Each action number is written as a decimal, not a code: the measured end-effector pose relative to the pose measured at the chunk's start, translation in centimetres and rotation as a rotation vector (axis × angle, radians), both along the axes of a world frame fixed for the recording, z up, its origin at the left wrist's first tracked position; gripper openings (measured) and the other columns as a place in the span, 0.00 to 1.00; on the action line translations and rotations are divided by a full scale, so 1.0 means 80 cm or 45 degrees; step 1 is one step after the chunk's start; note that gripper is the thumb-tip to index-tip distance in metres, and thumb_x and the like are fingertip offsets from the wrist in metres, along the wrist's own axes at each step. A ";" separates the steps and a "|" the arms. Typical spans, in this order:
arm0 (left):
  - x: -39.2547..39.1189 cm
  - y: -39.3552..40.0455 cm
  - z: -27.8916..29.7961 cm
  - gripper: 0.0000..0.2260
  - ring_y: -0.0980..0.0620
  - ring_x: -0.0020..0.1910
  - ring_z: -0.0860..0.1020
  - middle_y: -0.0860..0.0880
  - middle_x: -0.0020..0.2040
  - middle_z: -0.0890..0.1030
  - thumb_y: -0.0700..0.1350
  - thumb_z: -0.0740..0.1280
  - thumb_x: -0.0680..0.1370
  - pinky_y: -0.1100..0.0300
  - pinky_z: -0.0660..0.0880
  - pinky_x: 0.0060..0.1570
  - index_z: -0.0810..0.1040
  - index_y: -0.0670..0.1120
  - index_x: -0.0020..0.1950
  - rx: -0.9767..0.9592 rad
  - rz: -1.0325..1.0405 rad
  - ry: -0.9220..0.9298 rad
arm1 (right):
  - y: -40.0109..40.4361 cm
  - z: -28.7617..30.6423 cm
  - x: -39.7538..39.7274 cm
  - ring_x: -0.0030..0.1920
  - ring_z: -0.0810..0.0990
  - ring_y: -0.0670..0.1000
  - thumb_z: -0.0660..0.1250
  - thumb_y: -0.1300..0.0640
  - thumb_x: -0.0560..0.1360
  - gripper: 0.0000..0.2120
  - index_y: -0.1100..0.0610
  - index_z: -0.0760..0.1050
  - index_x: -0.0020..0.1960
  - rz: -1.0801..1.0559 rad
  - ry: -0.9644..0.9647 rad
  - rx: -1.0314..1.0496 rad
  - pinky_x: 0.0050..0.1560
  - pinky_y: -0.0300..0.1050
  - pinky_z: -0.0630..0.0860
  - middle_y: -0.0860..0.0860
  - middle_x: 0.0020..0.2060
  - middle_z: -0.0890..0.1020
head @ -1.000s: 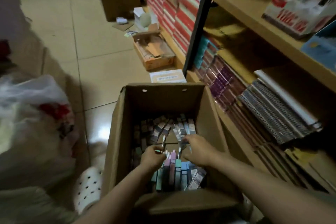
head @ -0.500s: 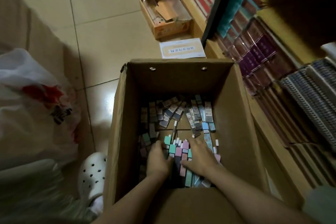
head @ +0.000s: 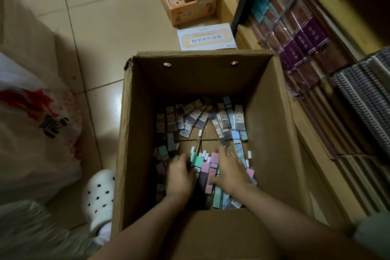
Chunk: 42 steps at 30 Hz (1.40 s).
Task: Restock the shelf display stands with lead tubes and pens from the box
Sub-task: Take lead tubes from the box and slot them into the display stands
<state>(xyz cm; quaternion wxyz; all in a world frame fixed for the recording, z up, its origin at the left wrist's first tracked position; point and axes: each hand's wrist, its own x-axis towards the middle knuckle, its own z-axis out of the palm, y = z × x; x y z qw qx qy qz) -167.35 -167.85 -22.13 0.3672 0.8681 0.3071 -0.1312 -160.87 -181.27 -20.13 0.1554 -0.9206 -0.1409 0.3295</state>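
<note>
Underfoot, pale floor tiles [head: 109,27] beside wooden shelving [head: 329,154].

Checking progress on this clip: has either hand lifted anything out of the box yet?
No, the left hand and right hand are both down inside the box, on the pile of lead tubes.

Box [head: 135,154] sitting on floor, shelf [head: 316,82] standing right of it. Lead tubes [head: 202,118] lying inside on its bottom, a pen [head: 199,139] among them. Both hands reaching in, left hand [head: 178,177] beside right hand [head: 229,172]. Bag [head: 35,124] lying left; shoe [head: 99,196] just beside box.
</note>
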 end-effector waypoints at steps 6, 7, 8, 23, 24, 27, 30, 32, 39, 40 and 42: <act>0.009 0.003 0.011 0.04 0.54 0.47 0.79 0.48 0.50 0.79 0.42 0.66 0.79 0.58 0.77 0.48 0.78 0.47 0.53 -0.158 0.148 -0.173 | -0.009 0.006 0.000 0.36 0.75 0.49 0.72 0.61 0.75 0.18 0.46 0.66 0.55 -0.317 0.268 0.411 0.43 0.50 0.78 0.51 0.40 0.76; 0.011 0.005 0.016 0.04 0.54 0.47 0.79 0.49 0.50 0.80 0.43 0.65 0.80 0.57 0.77 0.48 0.77 0.48 0.54 -0.238 0.190 -0.211 | -0.009 0.008 0.002 0.35 0.74 0.48 0.71 0.62 0.76 0.16 0.46 0.69 0.54 -0.360 0.272 0.471 0.41 0.47 0.76 0.51 0.40 0.74; 0.014 0.007 0.022 0.06 0.55 0.49 0.79 0.51 0.51 0.80 0.44 0.64 0.81 0.57 0.78 0.50 0.76 0.49 0.57 -0.323 0.242 -0.239 | -0.009 0.010 0.005 0.35 0.73 0.48 0.71 0.62 0.76 0.15 0.47 0.70 0.54 -0.403 0.256 0.519 0.41 0.44 0.75 0.51 0.40 0.74; 0.009 0.008 0.067 0.18 0.54 0.41 0.80 0.48 0.46 0.81 0.33 0.72 0.73 0.60 0.79 0.39 0.76 0.44 0.61 -0.976 0.403 -0.094 | 0.008 0.040 0.012 0.39 0.82 0.42 0.77 0.60 0.70 0.17 0.52 0.75 0.55 -0.773 0.333 0.809 0.42 0.37 0.77 0.47 0.41 0.83; 0.008 0.011 0.066 0.17 0.54 0.43 0.79 0.50 0.45 0.80 0.33 0.72 0.74 0.59 0.80 0.42 0.75 0.44 0.60 -0.908 0.435 -0.102 | 0.005 0.037 0.011 0.40 0.81 0.42 0.78 0.59 0.70 0.17 0.54 0.76 0.56 -0.744 0.292 0.762 0.44 0.37 0.76 0.45 0.42 0.81; 0.005 0.018 0.061 0.14 0.50 0.50 0.79 0.52 0.47 0.79 0.35 0.71 0.75 0.51 0.80 0.46 0.74 0.48 0.58 -0.795 0.586 -0.063 | -0.007 0.028 0.006 0.41 0.74 0.39 0.78 0.52 0.69 0.23 0.55 0.77 0.61 -0.397 0.132 0.381 0.49 0.38 0.72 0.45 0.47 0.73; 0.006 0.018 0.057 0.13 0.50 0.48 0.80 0.51 0.47 0.80 0.36 0.71 0.75 0.53 0.80 0.40 0.73 0.51 0.53 -0.794 0.653 -0.076 | -0.001 0.023 0.002 0.58 0.74 0.49 0.79 0.46 0.66 0.32 0.50 0.72 0.66 -0.155 0.089 0.095 0.61 0.48 0.73 0.50 0.60 0.70; 0.009 0.017 0.054 0.12 0.51 0.46 0.80 0.49 0.47 0.81 0.37 0.72 0.75 0.51 0.81 0.43 0.73 0.51 0.51 -0.782 0.644 -0.094 | 0.014 0.019 -0.002 0.66 0.69 0.54 0.78 0.45 0.66 0.35 0.49 0.69 0.68 -0.064 0.074 -0.047 0.65 0.54 0.71 0.52 0.65 0.68; 0.020 0.017 0.043 0.12 0.51 0.50 0.80 0.56 0.45 0.78 0.39 0.71 0.76 0.44 0.79 0.54 0.74 0.51 0.54 -0.734 0.672 -0.069 | 0.031 -0.005 -0.020 0.68 0.65 0.56 0.75 0.48 0.68 0.31 0.52 0.68 0.68 0.077 -0.045 -0.200 0.65 0.52 0.67 0.53 0.66 0.67; 0.020 0.017 0.042 0.12 0.52 0.49 0.80 0.57 0.45 0.78 0.39 0.71 0.76 0.44 0.79 0.54 0.74 0.52 0.54 -0.744 0.685 -0.064 | 0.029 -0.007 -0.019 0.68 0.65 0.56 0.76 0.49 0.68 0.30 0.52 0.69 0.66 0.058 -0.042 -0.184 0.65 0.51 0.67 0.52 0.65 0.68; 0.019 0.018 0.041 0.12 0.56 0.46 0.79 0.58 0.44 0.78 0.39 0.71 0.76 0.45 0.79 0.54 0.73 0.54 0.51 -0.752 0.706 -0.063 | 0.025 -0.010 -0.015 0.66 0.67 0.55 0.78 0.48 0.66 0.30 0.53 0.70 0.63 -0.006 -0.004 -0.127 0.63 0.51 0.69 0.51 0.63 0.69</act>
